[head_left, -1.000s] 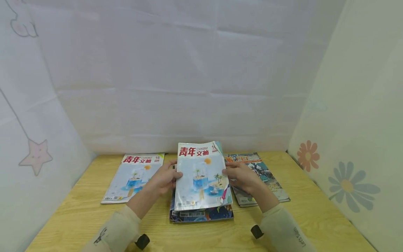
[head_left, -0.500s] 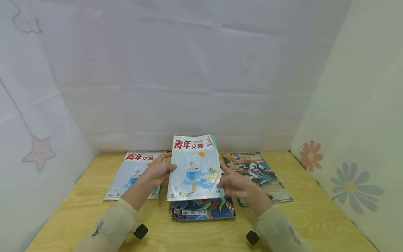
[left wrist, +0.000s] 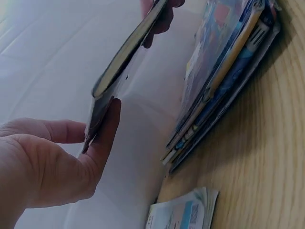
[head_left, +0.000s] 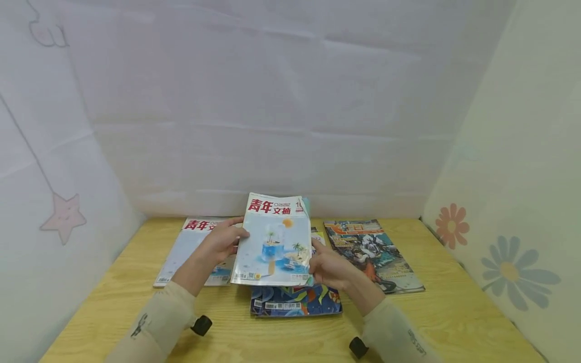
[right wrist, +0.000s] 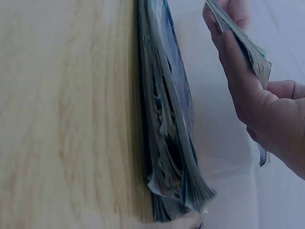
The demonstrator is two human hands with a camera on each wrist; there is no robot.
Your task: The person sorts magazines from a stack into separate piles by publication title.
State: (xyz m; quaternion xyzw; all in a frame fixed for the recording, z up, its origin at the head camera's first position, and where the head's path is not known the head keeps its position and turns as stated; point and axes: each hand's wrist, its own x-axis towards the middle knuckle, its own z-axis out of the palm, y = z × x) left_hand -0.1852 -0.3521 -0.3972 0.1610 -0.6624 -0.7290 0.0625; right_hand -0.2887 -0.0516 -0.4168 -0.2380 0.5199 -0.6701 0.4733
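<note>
Both hands hold up a white-and-blue magazine (head_left: 272, 247) with red title characters, lifted over a stack of magazines (head_left: 297, 301). My left hand (head_left: 222, 243) pinches its left edge, thumb on the cover and fingers behind, as the left wrist view also shows with the hand (left wrist: 57, 157) below the spine. At the other edge, my right hand (head_left: 331, 267) grips the page side; in the right wrist view its fingers (right wrist: 238, 67) lie along the underside. The held magazine's upper right cover corner is curled. It hides much of the stack, whose dark blue colourful front edge shows.
A like magazine (head_left: 177, 257) lies at the left, partly covered by the left arm. Another magazine (head_left: 374, 257) with an orange title and dark picture lies at the right. All rest on a wooden table (head_left: 272, 343) with white cloth (head_left: 290, 101) behind and at the sides.
The held magazine has risen off the stack and shifted left, both hands moving with it. More of the stack's blue magazine shows below it now.
</note>
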